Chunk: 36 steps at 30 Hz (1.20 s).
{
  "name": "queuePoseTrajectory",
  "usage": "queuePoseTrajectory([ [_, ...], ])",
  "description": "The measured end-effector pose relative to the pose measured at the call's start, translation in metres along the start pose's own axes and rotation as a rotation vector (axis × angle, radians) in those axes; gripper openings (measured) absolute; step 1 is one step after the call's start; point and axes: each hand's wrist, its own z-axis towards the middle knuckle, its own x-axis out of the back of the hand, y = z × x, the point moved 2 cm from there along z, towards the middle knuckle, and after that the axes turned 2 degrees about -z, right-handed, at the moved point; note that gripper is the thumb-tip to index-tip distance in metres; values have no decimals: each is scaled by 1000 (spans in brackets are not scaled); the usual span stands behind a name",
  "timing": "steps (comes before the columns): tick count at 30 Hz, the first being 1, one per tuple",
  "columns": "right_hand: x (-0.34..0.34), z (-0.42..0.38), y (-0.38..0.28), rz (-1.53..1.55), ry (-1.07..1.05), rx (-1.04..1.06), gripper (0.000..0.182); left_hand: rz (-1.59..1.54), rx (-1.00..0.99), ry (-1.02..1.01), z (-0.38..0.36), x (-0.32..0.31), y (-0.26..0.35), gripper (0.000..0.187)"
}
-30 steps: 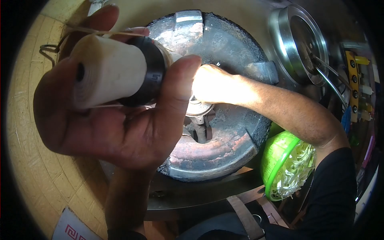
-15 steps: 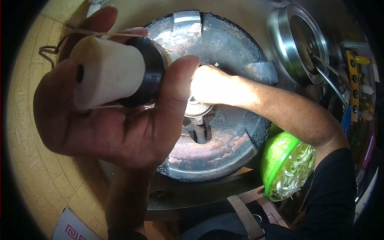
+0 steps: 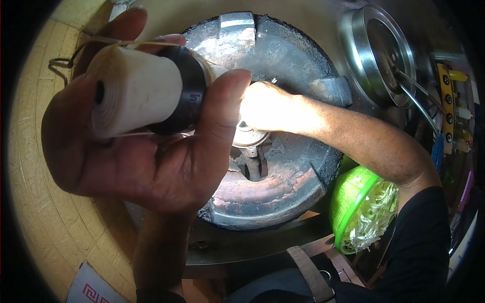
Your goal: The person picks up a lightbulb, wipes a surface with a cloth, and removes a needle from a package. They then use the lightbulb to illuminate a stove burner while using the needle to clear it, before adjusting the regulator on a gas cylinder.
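Close to the camera, my left hand [image 3: 151, 166] is wrapped round a white lamp [image 3: 144, 91] with a black band and a wire hook on its far side. Its light falls on my right hand [image 3: 265, 108], which looks washed out in the glare. That hand is closed over the round metal burner head [image 3: 250, 137] at the middle of a sooty, worn stove bowl [image 3: 262, 202]. The burner stands on a short pipe in the bowl. What my right fingers hold, if anything, is hidden by glare and by my left thumb.
A green basket [image 3: 353, 207] of shredded cabbage [image 3: 371, 222] sits below my right forearm. At the upper right, a steel pot [image 3: 361, 55] has utensils in it. A yellow strip with knobs [image 3: 447, 101] is at the far right. Yellow tiles [image 3: 40, 166] cover the left side.
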Motion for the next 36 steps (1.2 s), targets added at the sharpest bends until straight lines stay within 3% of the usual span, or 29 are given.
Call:
queuePoseTrajectory([
  [12, 43, 1, -22, -58, -144, 47, 30, 1, -38, 23, 1, 0, -2, 65],
  [16, 16, 0, -7, 28, 67, 144, 30, 28, -17, -17, 3, 2, -1, 65],
  [18, 0, 1, 3, -42, 75, 101, 4, 23, -33, -2, 2, 1, -3, 65],
  [19, 11, 0, -4, -42, 75, 100, 4, 17, -50, 13, 2, 1, -3, 65],
  [21, 39, 0, -23, -92, -134, 37, 29, 7, -42, 13, 2, 1, -3, 65],
  [25, 41, 1, -25, -82, -153, 39, 29, 94, 2, -107, 3, 4, 3, 66],
  [36, 41, -1, -24, -80, -156, 51, 30, 86, 9, -94, 2, 4, 4, 68],
])
